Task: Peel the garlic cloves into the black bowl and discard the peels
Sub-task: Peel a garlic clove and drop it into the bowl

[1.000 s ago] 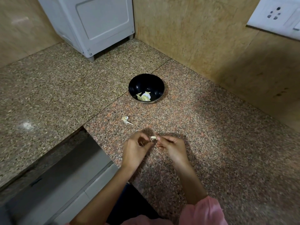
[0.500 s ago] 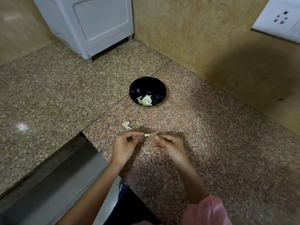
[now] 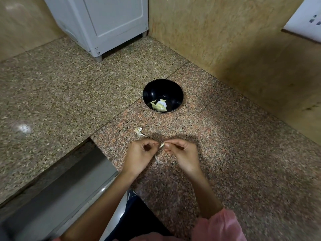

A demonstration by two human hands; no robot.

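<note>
Clove [image 3: 161, 145] (between hands [image 3: 139, 154] [image 3: 184, 154]) near counter edge [image 3: 104, 154]

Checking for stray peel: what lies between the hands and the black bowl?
Head view: one peel scrap on the granite counter, short of the black bowl; otherwise bare.

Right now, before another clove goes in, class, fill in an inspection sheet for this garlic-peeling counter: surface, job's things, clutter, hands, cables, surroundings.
Surface: speckled granite counter, with a seam running past the bowl.
Job's things: black bowl stands upright with pale garlic pieces lying in it; one garlic clove is held over the counter.
Clutter: a peel scrap lies on the counter between bowl and hands; thin peel strands show just below the hands.
Hands: left hand and right hand both pinch the garlic clove at their fingertips.
Cables: nothing seen.
Surroundings: white appliance at the back corner; wall socket at upper right.
</note>
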